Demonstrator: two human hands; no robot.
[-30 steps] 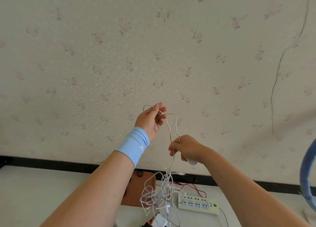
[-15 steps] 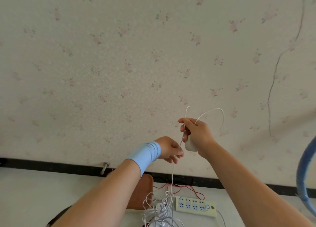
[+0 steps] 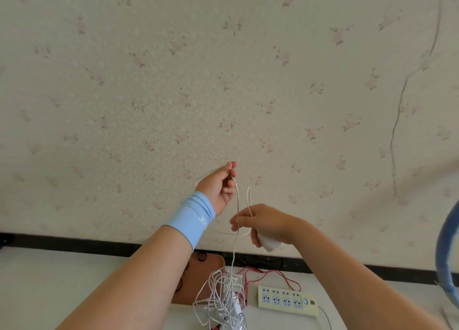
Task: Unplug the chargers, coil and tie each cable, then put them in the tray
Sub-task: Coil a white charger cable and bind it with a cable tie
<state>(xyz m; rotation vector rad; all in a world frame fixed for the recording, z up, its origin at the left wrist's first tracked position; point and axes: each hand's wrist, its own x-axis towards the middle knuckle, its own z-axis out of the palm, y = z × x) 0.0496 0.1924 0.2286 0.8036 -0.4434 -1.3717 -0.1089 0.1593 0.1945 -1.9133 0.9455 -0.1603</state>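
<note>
My left hand (image 3: 219,186), with a light blue wristband, is raised in front of the wall and pinches a thin white cable (image 3: 237,203) between thumb and fingertips. My right hand (image 3: 263,221) is lower and to the right; it grips a white charger block (image 3: 268,244) in the palm and pinches the same cable, with a small loop standing above it. The cable hangs down to a tangle of white cables (image 3: 221,297) on the table. Behind the tangle lies a brown tray (image 3: 211,267), partly hidden by my left forearm.
A cream power strip (image 3: 286,301) with blue sockets lies on the white table (image 3: 49,285) to the right of the tangle. Red wires (image 3: 270,275) run behind it. A blue curved object (image 3: 447,255) shows at the right edge. Flowered wallpaper fills the background.
My left hand has risen from beside the right hand, drawing the cable upward. My right hand, with the charger block, has dropped lower, and the loop above it is smaller.
</note>
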